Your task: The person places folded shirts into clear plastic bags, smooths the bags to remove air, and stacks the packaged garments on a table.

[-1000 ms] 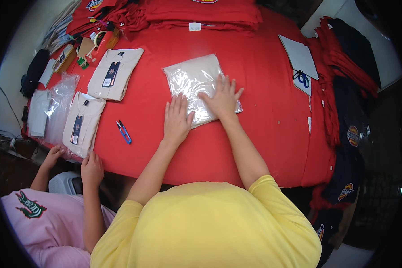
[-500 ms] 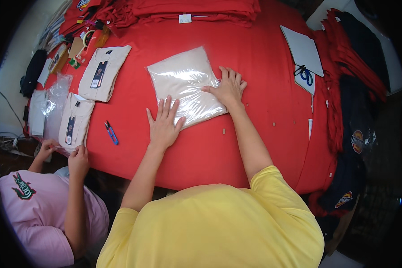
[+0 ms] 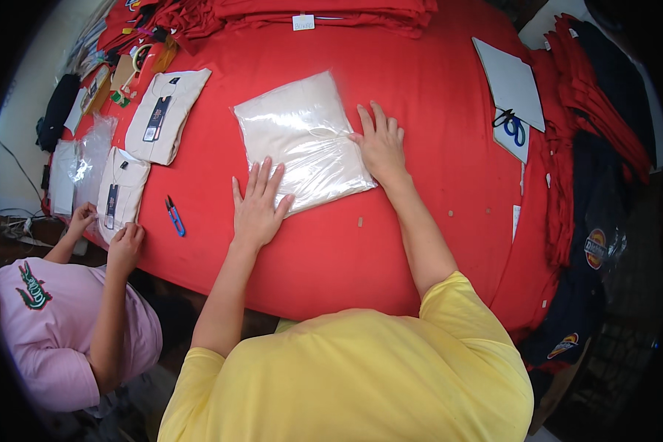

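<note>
A folded cream shirt in a clear plastic bag (image 3: 302, 136) lies flat on the red-covered table (image 3: 309, 258), its film shiny and creased. My left hand (image 3: 258, 202) rests at the bag's lower left edge, fingers spread and the thumb at its border. At the bag's right edge is my right hand (image 3: 381, 149), its fingers stretched out and the thumb touching the film. Neither hand grips anything.
Thread snips (image 3: 174, 216) lie left of my left hand. Folded cream shirts with tags (image 3: 166, 118) are farther left, where a co-worker's hands (image 3: 125, 247) hold one in plastic. Scissors (image 3: 510, 127) lie on white boards (image 3: 510, 81) at right. Red garments (image 3: 331, 13) are stacked behind.
My right hand has slid slightly off the bag toward its right edge, leaving mostly the thumb on the film. My left hand still lies spread at the lower left edge. The view has shifted slightly.
</note>
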### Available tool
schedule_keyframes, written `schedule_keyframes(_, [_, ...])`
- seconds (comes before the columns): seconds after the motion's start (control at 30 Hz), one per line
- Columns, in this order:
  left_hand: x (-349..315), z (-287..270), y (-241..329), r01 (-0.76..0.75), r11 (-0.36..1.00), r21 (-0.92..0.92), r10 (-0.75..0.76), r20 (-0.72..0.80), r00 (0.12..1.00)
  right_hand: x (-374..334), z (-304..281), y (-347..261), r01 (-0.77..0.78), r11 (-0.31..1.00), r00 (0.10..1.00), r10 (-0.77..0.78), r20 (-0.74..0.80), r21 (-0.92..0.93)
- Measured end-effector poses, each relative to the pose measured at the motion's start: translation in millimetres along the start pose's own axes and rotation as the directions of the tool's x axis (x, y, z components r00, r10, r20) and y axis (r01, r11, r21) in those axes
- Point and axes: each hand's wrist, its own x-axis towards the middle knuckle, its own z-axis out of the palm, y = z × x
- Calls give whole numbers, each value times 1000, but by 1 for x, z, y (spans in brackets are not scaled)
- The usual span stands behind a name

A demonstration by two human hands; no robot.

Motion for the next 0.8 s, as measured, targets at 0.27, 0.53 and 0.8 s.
schedule_keyframes(0.27, [-3,-1,-15,-29,993,-112,30,11,999,12,-3,19,-153,896,982,186,-40,418])
schedule_keyframes(0.53, [36,-6,35,-321,901,-292,216,-339,916,-27,-15,-18,173,976,983,-164,-80,132])
schedule_keyframes(0.8, [33,3,48,-186,982,-24,184,-65,981,-50,-4,-26,133,985,976,-149,-158,-106])
